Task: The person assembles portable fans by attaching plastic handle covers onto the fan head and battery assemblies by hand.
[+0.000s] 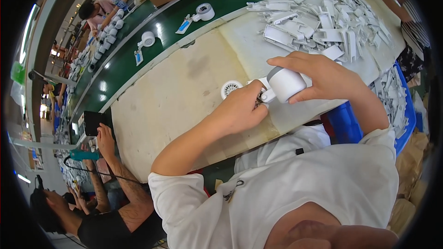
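Note:
My right hand (pixel 328 77) is wrapped round a white cylindrical housing (pixel 287 85) with a grey band at its top end, thumb below and fingers over the top. A short white bracket (pixel 268 95) sticks out from the housing toward my left hand (pixel 241 109). My left fingers are closed at the end of that bracket, around a small part that they mostly hide. Just beyond my left knuckles is a round white grille (pixel 230 88) with radial slots, partly covered by the hand; I cannot tell whether it is joined to the housing.
White plastic parts (pixel 318 25) are heaped on the pale worktable (pixel 175 83). A blue bin (pixel 407 110) of parts stands at right. Past the table, a green conveyor (pixel 170 48) carries white round-headed units (pixel 204 12). A co-worker (pixel 110 189) sits at left beside a teal power tool (pixel 84 155).

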Tool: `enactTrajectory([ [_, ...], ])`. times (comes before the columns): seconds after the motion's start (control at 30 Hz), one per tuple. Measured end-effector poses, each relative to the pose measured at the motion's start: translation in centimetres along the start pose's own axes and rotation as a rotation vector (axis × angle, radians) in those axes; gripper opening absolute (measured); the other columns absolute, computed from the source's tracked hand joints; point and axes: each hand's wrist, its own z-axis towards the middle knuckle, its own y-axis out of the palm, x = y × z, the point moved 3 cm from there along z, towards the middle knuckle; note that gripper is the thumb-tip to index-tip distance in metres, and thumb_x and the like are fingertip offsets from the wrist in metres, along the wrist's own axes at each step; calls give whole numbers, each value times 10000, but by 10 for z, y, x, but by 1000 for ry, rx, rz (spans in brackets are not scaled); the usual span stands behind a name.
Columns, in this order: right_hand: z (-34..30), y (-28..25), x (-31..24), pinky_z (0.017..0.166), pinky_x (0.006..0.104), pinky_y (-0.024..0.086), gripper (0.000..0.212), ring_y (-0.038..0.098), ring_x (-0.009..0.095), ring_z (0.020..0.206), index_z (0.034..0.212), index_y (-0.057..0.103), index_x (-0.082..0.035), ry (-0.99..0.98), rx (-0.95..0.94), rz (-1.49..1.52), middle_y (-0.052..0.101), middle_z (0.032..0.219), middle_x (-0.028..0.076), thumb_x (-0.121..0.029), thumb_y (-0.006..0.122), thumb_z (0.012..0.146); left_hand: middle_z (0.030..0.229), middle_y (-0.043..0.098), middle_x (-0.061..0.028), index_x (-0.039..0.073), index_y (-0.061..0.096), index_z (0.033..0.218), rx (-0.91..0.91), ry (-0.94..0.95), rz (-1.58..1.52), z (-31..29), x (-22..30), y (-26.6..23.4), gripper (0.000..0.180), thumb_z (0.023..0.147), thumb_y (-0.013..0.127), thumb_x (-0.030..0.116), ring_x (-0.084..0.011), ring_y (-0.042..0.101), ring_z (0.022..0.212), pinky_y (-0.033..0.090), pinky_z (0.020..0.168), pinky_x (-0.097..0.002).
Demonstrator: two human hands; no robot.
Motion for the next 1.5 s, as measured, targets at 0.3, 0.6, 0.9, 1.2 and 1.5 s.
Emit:
enactTrajectory([
  [0.3,3,2,6,753,351,442,723,553,306,902,1301,416,-80,81,-100,38,564,1016,132,-399,687,712,821,575,-210,-55,441,1044,-21,0,-126,1,-2,10,341,812,507,187,-309,586,739,451,667,-378],
  [0.6,-32,26,51,844,367,398,509,492,275,963,1203,491,-51,222,106,-233,570,1007,126,-233,638,751,930,618,-173,-14,510,1070,200,63,-1227,-5,-39,18,312,847,546,201,-226,617,795,499,756,-338],
  [0.9,-35,54,64,745,372,458,487,554,285,862,1183,480,-50,269,136,-406,548,986,143,-79,601,712,1026,626,-158,13,531,1112,405,94,-911,-22,-54,8,304,861,546,184,-164,618,781,423,497,-193],
  [1.2,-23,46,77,866,382,431,537,522,334,935,1252,440,-84,448,331,-46,517,1059,167,-59,592,738,1116,561,-229,-18,489,1163,600,151,-1196,-23,-53,7,349,850,551,123,-239,621,907,549,660,-333],
  [1.5,14,72,-16,765,365,471,607,548,273,919,1233,472,-118,97,247,-42,514,1055,98,-118,682,664,1162,539,-135,4,453,1179,691,214,-1442,-6,-41,33,327,896,494,162,-209,573,997,505,830,-367],
])
